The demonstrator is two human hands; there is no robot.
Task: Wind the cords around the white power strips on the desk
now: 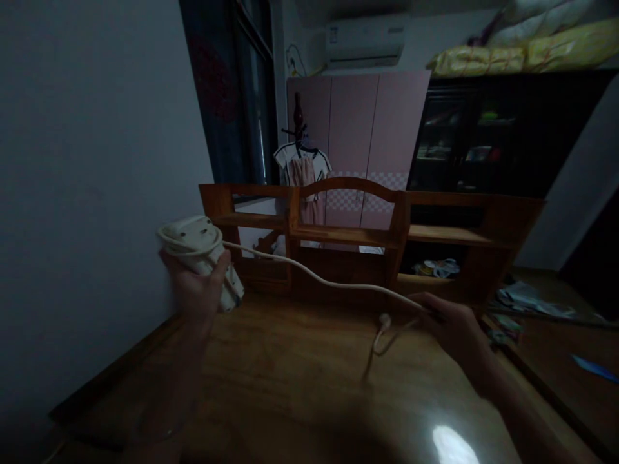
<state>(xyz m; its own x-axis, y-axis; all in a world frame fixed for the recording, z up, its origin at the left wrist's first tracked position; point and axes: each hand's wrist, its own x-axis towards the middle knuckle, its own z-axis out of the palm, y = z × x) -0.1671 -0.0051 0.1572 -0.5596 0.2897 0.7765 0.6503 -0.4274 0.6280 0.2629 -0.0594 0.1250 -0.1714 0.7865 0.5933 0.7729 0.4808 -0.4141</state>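
Note:
A white power strip (193, 233) with its cord partly wound around it is gripped in my left hand (199, 287), above the left side of the wooden desk. From the strip a loose stretch of white cord (333, 283) runs across to my right hand (452, 322), whose fingers are closed on it. Below the right hand the cord's free end hangs in a loop, with the plug (384, 320) dangling over the desktop (300, 367).
A wooden shelf unit (343, 238) rises along the desk's far edge, with small items (435, 267) in its right compartment. The wall (97, 161) stands close on the left. Behind are a pink wardrobe (353, 122), hanging clothes (302, 171) and a dark cabinet (483, 135).

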